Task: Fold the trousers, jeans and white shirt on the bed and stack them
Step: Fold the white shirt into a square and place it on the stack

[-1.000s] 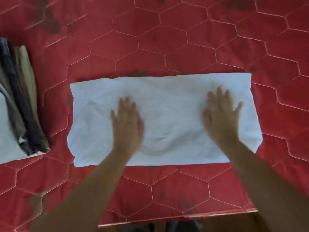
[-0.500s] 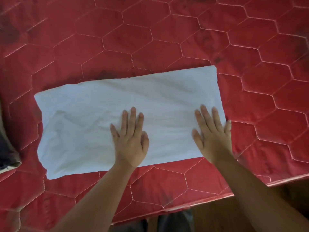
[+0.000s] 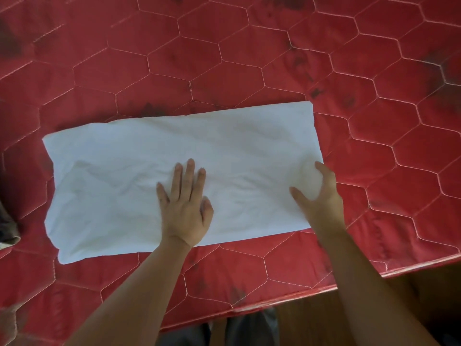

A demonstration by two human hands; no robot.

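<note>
So the left hand is lying flat, fingers straight and a bit spread, pressing down the middle of the white shirt. The right hand is the one that's changing: a moment ago it was flat on the cloth too, and now it's sliding out to the shirt's right end and cupping it, thumb on top and the other fingers seemingly tucking under the edge. I can't quite see those fingers, but it's looking like a grip.

The shirt is lying as a long narrow band across the near part of the bed, already folded lengthwise, with some soft wrinkles toward its left end. At the far left edge a sliver of a darker pile is peeking in, well apart from the shirt. I'm guessing that's the trousers and jeans already done.

My read: the smoothing is ending and the crosswise fold is starting, with the right end going over to the left while the left hand is anchoring the crease. After that it's just stacking.
</note>
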